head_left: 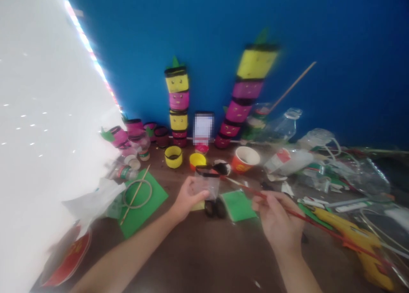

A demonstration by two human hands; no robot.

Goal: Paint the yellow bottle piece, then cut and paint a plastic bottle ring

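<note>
In the head view my left hand (pixel 188 197) is closed around a clear plastic cup (pixel 209 186) with a black band along its rim. My right hand (pixel 279 218) grips a long red paintbrush (pixel 262 194), its tip pointing at the cup's rim. Just behind the cup is a small pot (pixel 223 168) with black in it, beside a yellow paint pot (pixel 198 160). Two dark round pieces (pixel 214 208) and a green sheet (pixel 239 205) lie close to the cup. The view is blurred, so fine contact at the brush tip cannot be made out.
Stacks of painted yellow and pink cups (pixel 179 100) stand by the blue wall, near a phone (pixel 203 127). A paper cup (pixel 246 159) stands behind the brush. Plastic bottles (pixel 287 161) and a yellow glue gun (pixel 348 233) crowd the right; green paper (pixel 150 199) lies left.
</note>
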